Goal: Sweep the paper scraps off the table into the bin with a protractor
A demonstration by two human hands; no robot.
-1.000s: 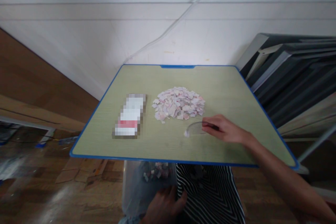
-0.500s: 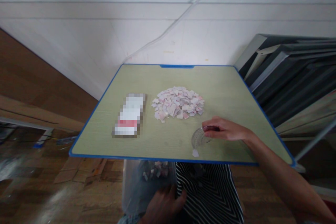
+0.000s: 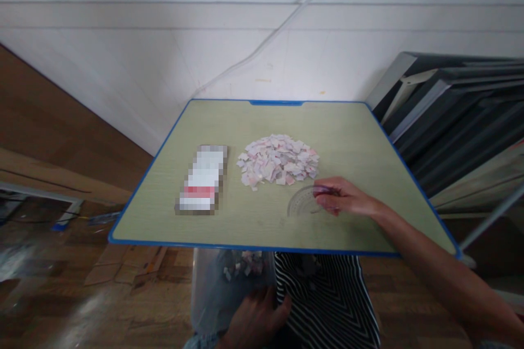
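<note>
My right hand (image 3: 341,196) is closed around the right end of a clear plastic protractor (image 3: 300,201). The protractor's curved edge points left, low over the table's front right part. Just beyond it lies a heap of small torn paper pieces (image 3: 278,159), whitish with pink tints. Below the table's front edge, my left hand (image 3: 257,313) is closed on the right rim of a clear plastic bin (image 3: 204,300). More paper scraps (image 3: 245,263) lie inside that bin, whose far part is hidden under the table.
A pixelated phone-like slab (image 3: 200,179) lies left on the green tabletop (image 3: 339,131), which has a blue rim. Striped cloth (image 3: 327,300) covers my lap beside the bin. Dark folded panels (image 3: 462,98) lean at the right; a white wall (image 3: 229,49) stands behind.
My right hand has moved the protractor slightly left and away from me. The single scrap at its near edge no longer shows on the tabletop. My left hand stays put.
</note>
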